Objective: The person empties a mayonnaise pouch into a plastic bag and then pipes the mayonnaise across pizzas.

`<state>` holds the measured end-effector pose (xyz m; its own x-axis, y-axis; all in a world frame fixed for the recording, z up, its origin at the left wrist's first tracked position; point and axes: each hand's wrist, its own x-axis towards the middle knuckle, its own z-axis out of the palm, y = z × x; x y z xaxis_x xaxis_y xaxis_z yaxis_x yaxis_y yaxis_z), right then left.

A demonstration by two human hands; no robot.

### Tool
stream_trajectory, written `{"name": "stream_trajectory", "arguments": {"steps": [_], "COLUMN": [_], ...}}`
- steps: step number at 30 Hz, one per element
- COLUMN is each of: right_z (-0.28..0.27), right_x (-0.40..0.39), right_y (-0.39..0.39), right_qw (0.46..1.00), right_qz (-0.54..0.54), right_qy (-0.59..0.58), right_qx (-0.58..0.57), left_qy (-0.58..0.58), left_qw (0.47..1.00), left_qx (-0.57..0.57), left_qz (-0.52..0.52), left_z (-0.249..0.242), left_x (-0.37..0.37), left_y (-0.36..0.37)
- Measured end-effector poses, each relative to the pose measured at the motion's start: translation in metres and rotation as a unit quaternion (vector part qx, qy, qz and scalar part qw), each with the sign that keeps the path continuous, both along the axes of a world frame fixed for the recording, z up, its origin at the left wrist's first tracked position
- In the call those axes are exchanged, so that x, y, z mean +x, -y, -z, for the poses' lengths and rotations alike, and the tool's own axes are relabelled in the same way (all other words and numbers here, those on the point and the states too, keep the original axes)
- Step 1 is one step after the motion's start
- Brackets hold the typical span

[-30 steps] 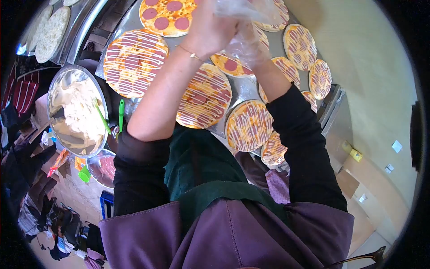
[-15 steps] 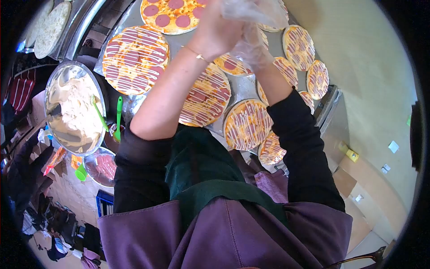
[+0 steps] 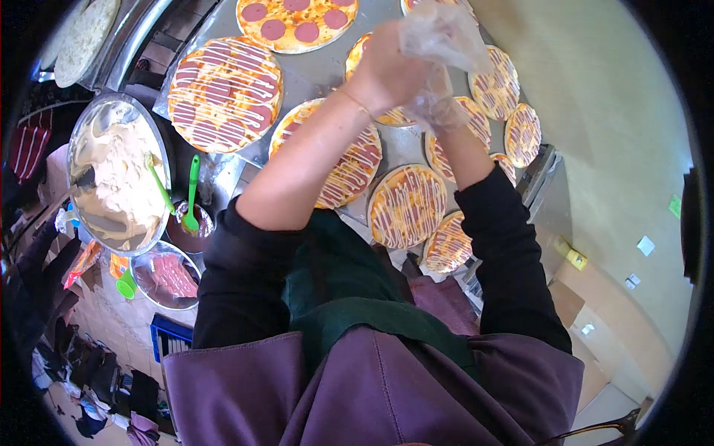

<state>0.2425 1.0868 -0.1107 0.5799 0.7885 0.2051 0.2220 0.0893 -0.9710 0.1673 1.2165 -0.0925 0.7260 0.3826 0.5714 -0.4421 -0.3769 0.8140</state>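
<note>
Clear, crinkled plastic glove (image 3: 439,44) sits bunched between your hands above the middle of the steel counter (image 3: 320,74): your bare left hand (image 3: 387,67) pinches its cuff with clenched fingers, while your right hand (image 3: 439,108) is inside, fingers hidden, over round sauce-striped pizzas (image 3: 409,204).

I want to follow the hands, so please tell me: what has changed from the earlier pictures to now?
The left hand and the gloved right hand stay together on the clear bag, now lower and further right in the picture. The whole view shifted slightly, so the meat bowl shows more. The pizzas and the cream bowl lie as before.
</note>
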Motion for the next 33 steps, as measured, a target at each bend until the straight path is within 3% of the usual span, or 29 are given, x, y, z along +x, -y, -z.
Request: {"name": "stream_trajectory", "arguments": {"steps": [2,3,4,5,6,7,8,9,11,12,15,17,18,20,21,23,24,26,27,28,29,30,31,33], "right_z": [0.002,0.007,0.014,0.019,0.024,0.028,0.031,0.032,0.028,0.027,0.023,0.025,0.023,0.018,0.02,0.021,0.013,-0.012,-0.014,-0.012,-0.011,-0.017,-0.022,-0.026], "right_x": [0.023,0.024,0.022,0.019,0.013,0.005,-0.001,0.0,0.01,0.007,-0.001,-0.009,-0.01,-0.011,-0.009,-0.002,0.001,0.006,0.007,0.005,0.007,0.009,0.011,0.021], "right_y": [-0.023,-0.03,-0.038,-0.043,-0.044,-0.041,-0.037,-0.026,0.0,0.003,0.005,-0.008,-0.016,-0.031,-0.037,-0.047,-0.044,-0.024,-0.016,-0.008,-0.002,-0.001,-0.002,-0.013], "right_qw": [0.978,0.978,0.983,0.982,0.982,0.987,0.988,0.988,0.938,0.937,0.955,0.995,0.995,0.977,0.977,0.918,0.917,0.845,0.843,0.971,0.995,0.995,0.994,0.992], "right_qz": [-0.206,-0.206,-0.181,-0.155,-0.156,-0.093,-0.031,-0.033,-0.028,-0.029,0.008,0.005,0.006,0.011,0.013,0.077,0.078,0.032,0.032,0.042,0.045,0.045,0.073,0.101], "right_qy": [-0.022,-0.023,0.043,0.11,0.111,0.124,0.137,0.14,0.345,0.346,0.287,0.098,0.097,0.214,0.212,0.382,0.384,0.534,0.538,0.235,-0.093,-0.091,-0.084,-0.073], "right_qx": [0.008,0.011,0.004,-0.004,-0.004,0.031,0.066,0.064,-0.022,-0.024,-0.074,-0.018,-0.013,0.006,0.008,0.077,0.078,-0.012,-0.01,0.002,0.013,0.014,0.002,-0.005], "left_qy": [-0.026,0.015,0.056,0.055,0.033,0.01,0.013,-0.003,0.002,0.003,0.011,-0.053,-0.055,-0.145,-0.147,-0.14,-0.138,-0.108,-0.076,-0.073,-0.039,-0.005,-0.003,0.015], "left_qw": [1.0,0.967,0.872,0.873,0.972,0.999,0.999,1.0,1.0,1.0,1.0,0.997,0.997,0.987,0.986,0.98,0.98,0.979,0.968,0.969,0.936,0.89,0.891,0.979], "left_qx": [-0.01,-0.222,-0.421,-0.42,-0.207,0.02,0.018,-0.009,-0.022,-0.024,-0.019,-0.06,-0.055,-0.065,-0.062,-0.111,-0.11,-0.138,-0.209,-0.207,-0.305,-0.399,-0.397,-0.155], "left_qz": [0.001,0.127,0.244,0.243,0.107,-0.038,-0.04,-0.026,-0.004,-0.005,-0.011,0.0,0.0,0.036,0.037,0.092,0.092,0.1,0.117,0.117,0.17,0.22,0.221,0.128], "left_z": [0.0,0.001,0.002,0.004,-0.004,-0.007,-0.006,-0.001,-0.002,0.001,0.0,-0.009,-0.015,-0.026,-0.024,-0.02,-0.02,-0.022,-0.021,-0.027,-0.034,-0.037,-0.034,-0.031], "left_x": [-0.004,-0.004,-0.004,-0.007,-0.012,-0.014,-0.013,-0.009,-0.006,-0.005,-0.007,-0.017,-0.02,-0.026,-0.027,-0.027,-0.026,-0.02,-0.011,-0.004,0.0,0.003,0.01,0.023], "left_y": [-0.011,-0.014,-0.017,-0.018,-0.02,-0.02,-0.015,-0.004,0.011,0.015,0.018,0.008,0.0,-0.012,-0.014,-0.016,-0.014,-0.006,-0.004,-0.001,0.005,0.006,-0.001,-0.021]}}
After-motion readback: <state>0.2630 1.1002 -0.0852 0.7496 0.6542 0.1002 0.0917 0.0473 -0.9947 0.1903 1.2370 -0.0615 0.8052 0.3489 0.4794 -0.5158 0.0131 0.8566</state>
